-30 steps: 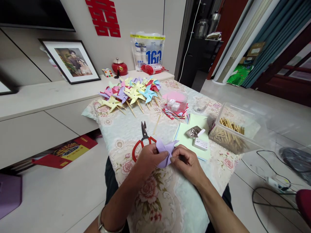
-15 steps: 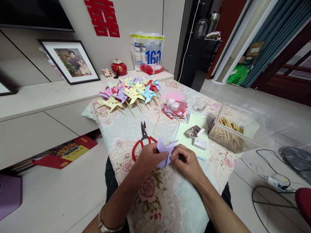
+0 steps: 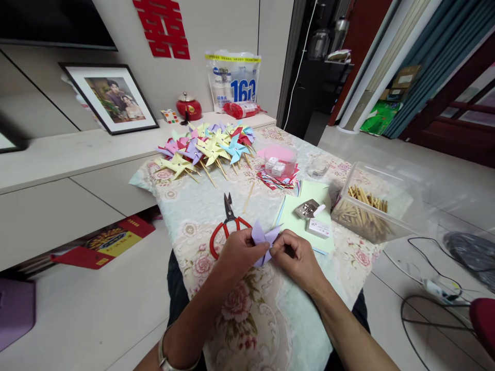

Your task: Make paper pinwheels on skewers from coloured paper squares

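Lilac folded paper pinwheel (image 3: 263,241) pinched by our left hand (image 3: 237,253) and right hand (image 3: 297,260); we keep folded tips centred, grip gentle, beside red-handled steel scissors (image 3: 225,225)

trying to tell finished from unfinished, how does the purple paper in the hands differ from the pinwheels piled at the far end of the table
The purple paper has no stick; the pinwheels each have a wooden one. The purple paper is a single piece pinched between the left hand and right hand; the pinwheels lie untouched in a many-coloured heap. Both are folded paper with pointed blades.
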A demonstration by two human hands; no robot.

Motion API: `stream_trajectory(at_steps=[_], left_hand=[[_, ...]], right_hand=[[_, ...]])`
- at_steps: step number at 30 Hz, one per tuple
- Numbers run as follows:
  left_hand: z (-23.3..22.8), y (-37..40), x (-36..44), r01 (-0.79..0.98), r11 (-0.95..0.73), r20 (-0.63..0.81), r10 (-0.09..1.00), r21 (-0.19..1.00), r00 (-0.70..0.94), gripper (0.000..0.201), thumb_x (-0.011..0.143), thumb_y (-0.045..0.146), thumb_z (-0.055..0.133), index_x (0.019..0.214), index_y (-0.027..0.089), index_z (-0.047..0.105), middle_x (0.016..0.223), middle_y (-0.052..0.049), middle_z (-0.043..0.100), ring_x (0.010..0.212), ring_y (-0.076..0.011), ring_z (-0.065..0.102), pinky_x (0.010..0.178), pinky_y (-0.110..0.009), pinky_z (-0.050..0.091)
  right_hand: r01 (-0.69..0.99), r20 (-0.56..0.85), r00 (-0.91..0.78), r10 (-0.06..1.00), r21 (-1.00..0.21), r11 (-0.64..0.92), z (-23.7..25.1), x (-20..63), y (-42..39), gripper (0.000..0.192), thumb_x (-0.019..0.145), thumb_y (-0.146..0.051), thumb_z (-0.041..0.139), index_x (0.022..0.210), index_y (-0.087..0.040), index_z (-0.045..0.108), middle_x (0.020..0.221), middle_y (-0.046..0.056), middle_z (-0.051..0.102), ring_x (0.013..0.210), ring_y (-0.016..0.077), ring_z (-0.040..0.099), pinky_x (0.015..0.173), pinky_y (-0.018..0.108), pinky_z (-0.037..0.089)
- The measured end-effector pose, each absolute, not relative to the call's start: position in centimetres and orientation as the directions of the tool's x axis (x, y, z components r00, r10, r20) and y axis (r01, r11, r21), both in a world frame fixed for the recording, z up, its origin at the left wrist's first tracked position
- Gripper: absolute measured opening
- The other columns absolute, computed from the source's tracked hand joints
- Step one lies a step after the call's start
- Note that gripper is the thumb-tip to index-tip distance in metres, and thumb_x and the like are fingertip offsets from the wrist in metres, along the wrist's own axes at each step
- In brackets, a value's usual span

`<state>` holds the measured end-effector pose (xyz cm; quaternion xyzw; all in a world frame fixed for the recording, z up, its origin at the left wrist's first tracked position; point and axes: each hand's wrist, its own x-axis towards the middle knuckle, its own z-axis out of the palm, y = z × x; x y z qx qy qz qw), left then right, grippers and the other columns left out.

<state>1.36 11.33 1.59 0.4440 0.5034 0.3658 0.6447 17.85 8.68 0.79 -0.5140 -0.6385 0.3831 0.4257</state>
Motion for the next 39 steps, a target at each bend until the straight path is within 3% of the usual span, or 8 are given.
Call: stream_trajectory(at_steps=[25,27,30,32,35,39], left_hand=[[1.9,11.0,1.7,-0.026,0.334,-0.325,0.93,0.942,0.173,0.018,0.057,0.027,0.072,0.07,0.014,0.072,0.058,-0.001,0.065,0.053,-0.0149,0.056,0.053,-0.025,0.042],[2.6,11.2,1.2,-0.056,0.375,-0.358,0.913,0.925,0.197,0.02,0.055,0.027,0.073,0.07,0.014,0.073,0.06,-0.001,0.067,0.056,-0.0164,0.059,0.056,-0.026,0.044],[3.7,11.6,0.0,-0.02,0.432,-0.41,0.87,0.902,0.273,0.019,0.053,0.027,0.075,0.067,0.014,0.073,0.063,-0.003,0.069,0.056,-0.0147,0.058,0.055,-0.024,0.042],[4.1,11.9,-0.8,0.056,0.439,-0.428,0.831,0.897,0.355,0.016,0.053,0.027,0.074,0.064,0.015,0.073,0.06,-0.002,0.067,0.052,-0.013,0.054,0.051,-0.023,0.038],[4.5,12.4,-1.6,0.167,0.416,-0.444,0.767,0.894,0.463,0.008,0.054,0.024,0.073,0.058,0.018,0.07,0.054,0.0,0.063,0.05,-0.0142,0.053,0.047,-0.023,0.036],[5.0,13.1,-1.5,0.253,0.32,-0.407,0.726,0.913,0.554,0.004,0.057,0.021,0.069,0.054,0.02,0.067,0.052,0.001,0.061,0.049,-0.0141,0.05,0.046,-0.023,0.034]], right_hand=[[0.302,0.162,-0.125,0.979,-0.934,0.193,1.0,17.9,8.6,0.016,0.082,-0.025,0.066,0.068,-0.019,0.064,0.07,0.0,0.056,0.065,0.0153,0.05,0.058,0.028,0.036],[0.258,0.242,-0.051,0.969,-0.934,0.247,1.0,18.2,8.5,0.016,0.085,-0.029,0.068,0.072,-0.019,0.065,0.075,0.002,0.058,0.069,0.0167,0.053,0.061,0.029,0.039],[0.149,0.373,0.188,0.908,-0.925,0.349,0.6,18.6,8.4,0.013,0.088,-0.034,0.067,0.092,-0.022,0.069,0.095,0.005,0.061,0.085,0.0206,0.058,0.073,0.034,0.045],[0.055,0.355,0.237,0.904,-0.934,0.353,0.3,18.8,8.4,0.028,0.088,-0.039,0.067,0.113,-0.024,0.067,0.111,0.009,0.063,0.099,0.0246,0.06,0.084,0.039,0.047],[-0.073,0.271,0.044,0.962,-0.959,0.273,0.3,18.8,8.4,0.052,0.087,-0.046,0.069,0.134,-0.026,0.057,0.119,0.011,0.065,0.109,0.027,0.061,0.093,0.043,0.046],[-0.136,0.177,-0.209,0.962,-0.979,0.151,0.8,18.5,8.3,0.061,0.087,-0.042,0.07,0.142,-0.024,0.049,0.1,0.005,0.068,0.092,0.0211,0.063,0.084,0.036,0.048]])
